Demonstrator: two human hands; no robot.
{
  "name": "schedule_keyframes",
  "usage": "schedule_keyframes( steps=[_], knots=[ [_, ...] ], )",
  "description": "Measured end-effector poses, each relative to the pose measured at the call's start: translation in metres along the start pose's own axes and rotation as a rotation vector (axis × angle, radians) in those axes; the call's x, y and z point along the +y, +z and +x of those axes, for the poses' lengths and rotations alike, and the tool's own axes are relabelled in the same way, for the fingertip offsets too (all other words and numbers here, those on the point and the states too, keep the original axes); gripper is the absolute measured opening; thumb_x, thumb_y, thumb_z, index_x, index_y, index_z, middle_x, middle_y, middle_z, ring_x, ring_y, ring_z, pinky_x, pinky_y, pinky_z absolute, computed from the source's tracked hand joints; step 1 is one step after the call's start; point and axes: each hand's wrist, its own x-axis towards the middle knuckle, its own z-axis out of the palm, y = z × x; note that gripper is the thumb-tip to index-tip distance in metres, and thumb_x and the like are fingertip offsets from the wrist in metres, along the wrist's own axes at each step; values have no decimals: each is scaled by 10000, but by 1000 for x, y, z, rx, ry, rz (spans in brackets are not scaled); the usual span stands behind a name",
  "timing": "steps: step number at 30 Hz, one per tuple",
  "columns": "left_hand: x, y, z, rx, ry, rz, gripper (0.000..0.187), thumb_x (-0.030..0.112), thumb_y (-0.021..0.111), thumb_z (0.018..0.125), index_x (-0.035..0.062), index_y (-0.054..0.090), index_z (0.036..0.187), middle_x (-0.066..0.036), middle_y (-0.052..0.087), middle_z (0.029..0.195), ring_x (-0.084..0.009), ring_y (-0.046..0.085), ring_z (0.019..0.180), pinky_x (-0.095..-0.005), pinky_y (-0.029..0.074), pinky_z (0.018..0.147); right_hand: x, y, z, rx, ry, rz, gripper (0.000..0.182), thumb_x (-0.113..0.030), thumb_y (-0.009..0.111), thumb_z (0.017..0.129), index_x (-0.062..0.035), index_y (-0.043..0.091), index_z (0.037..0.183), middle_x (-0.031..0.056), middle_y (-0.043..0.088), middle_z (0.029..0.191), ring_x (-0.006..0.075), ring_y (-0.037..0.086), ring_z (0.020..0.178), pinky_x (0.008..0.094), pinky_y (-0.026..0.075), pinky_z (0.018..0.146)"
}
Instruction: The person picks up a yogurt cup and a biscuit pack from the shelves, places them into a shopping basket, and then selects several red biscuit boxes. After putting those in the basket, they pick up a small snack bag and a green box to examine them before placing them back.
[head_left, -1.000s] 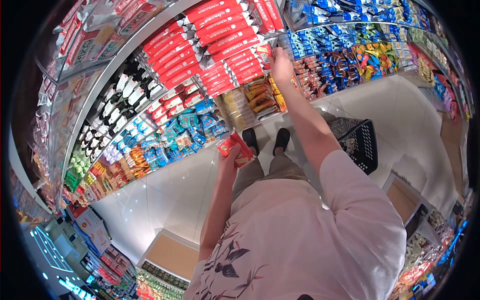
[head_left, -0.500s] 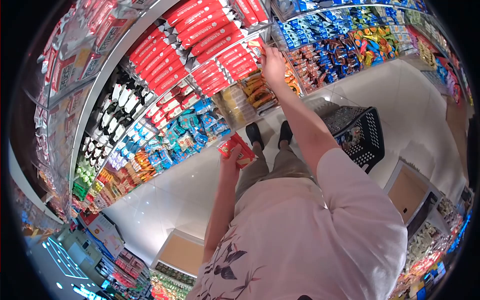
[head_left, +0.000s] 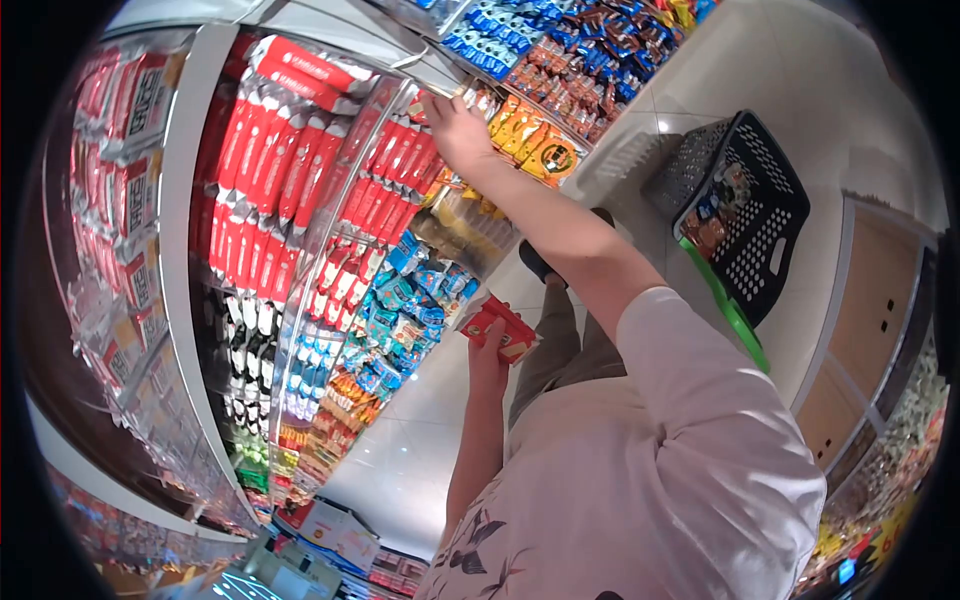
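My left hand [head_left: 487, 356] is closed around red snack packets [head_left: 512, 331], held low in front of my legs. Up at the shelf, my right hand [head_left: 462, 137] reaches to the far end of a row of slim red packets [head_left: 385, 182]. Its fingers are bent against a red packet [head_left: 418, 106], whose far part is hidden in the row. Yellow packets [head_left: 535, 140] lie just right of that hand. Blue packets [head_left: 405, 305] fill the bin left of my left hand.
A black shopping basket [head_left: 765, 215] with a green handle [head_left: 728, 305] stands on the floor to my right, some packets inside. Longer red packets [head_left: 270, 165] fill the upper shelf. Clear bins with red packs [head_left: 140, 190] hang at far left. A wooden-fronted cabinet [head_left: 865, 310] is at right.
The view has turned, so the shelves slant differently and the basket's green handle now shows. My right hand stays at the red packet row; my left hand still holds its packets.
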Motion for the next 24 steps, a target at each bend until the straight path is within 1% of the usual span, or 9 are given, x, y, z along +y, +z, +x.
schedule_keyframes(
  steps=[1, 4, 5, 9, 12, 13, 16, 20, 24],
  knots=[
    [-1, -1, 1, -10, -16, 20, 403, 111, 592, 920, -7, 458, 1282, -119, 576, 1221, -242, 584, 1097, -392, 519, 892, -5, 1, -1, -16, 8, -57, 524, -129, 576, 781, -25, 492, 1287, 69, 558, 1116, 237, 529, 1012, 372, 460, 808],
    [-4, -6, 5, -45, -58, 93, 411, 114, 588, 922, -8, 452, 1289, -123, 573, 1227, -248, 584, 1096, -397, 518, 894, -13, -16, -2, -234, 35, -164, 561, -132, 583, 778, 0, 465, 1311, 93, 549, 1149, 252, 512, 1048, 380, 434, 856],
    [-5, -7, 9, -55, -71, 120, 430, 128, 581, 925, 2, 430, 1307, -139, 560, 1239, -264, 576, 1108, -412, 517, 900, -13, -13, -9, -132, 56, -91, 540, -143, 577, 796, 16, 474, 1302, 112, 538, 1218, 263, 488, 1113, 387, 411, 892],
    [-19, -23, 19, -53, -148, 208, 478, 163, 571, 929, 25, 383, 1347, -174, 529, 1271, -300, 559, 1134, -448, 516, 911, -10, 1, -32, 21, 43, 31, 461, -226, 568, 855, -22, 529, 1266, 95, 495, 1336, 250, 445, 1217, 396, 394, 931],
    [-30, -35, 36, -66, -209, 270, 492, 192, 570, 932, 38, 374, 1355, -178, 522, 1286, -305, 555, 1144, -456, 513, 916, -2, 1, -37, 51, 10, 73, 464, -275, 580, 868, -39, 527, 1263, 83, 499, 1331, 230, 460, 1213, 382, 385, 963],
    [-34, -33, 41, -66, -222, 267, 491, 198, 566, 934, 42, 373, 1357, -178, 522, 1286, -305, 555, 1145, -457, 512, 917, 1, 6, -38, 71, 43, 165, 461, -291, 581, 879, -46, 517, 1264, 77, 495, 1336, 217, 454, 1226, 365, 379, 988],
    [-35, -32, 56, -30, -247, 213, 479, 217, 560, 942, 48, 376, 1351, -170, 528, 1283, -301, 553, 1147, -454, 502, 932, 13, 17, -50, 165, 55, 147, 450, -287, 574, 887, -48, 511, 1263, 63, 497, 1334, 212, 433, 1253, 360, 377, 995],
    [-29, -28, 86, -34, -204, 139, 464, 223, 568, 945, 47, 390, 1336, -160, 541, 1267, -295, 549, 1153, -448, 487, 950, 29, 18, -68, 128, 38, 164, 533, -243, 611, 863, -62, 436, 1332, 49, 434, 1394, 203, 411, 1284, 360, 373, 1016],
    [-27, -18, 104, -50, -155, 138, 436, 231, 563, 949, 46, 411, 1313, -157, 554, 1242, -286, 553, 1146, -446, 484, 954, 41, 22, -80, 148, 62, 329, 578, -188, 621, 849, -91, 397, 1373, 39, 403, 1422, 209, 403, 1294, 362, 364, 1031]
  ],
)
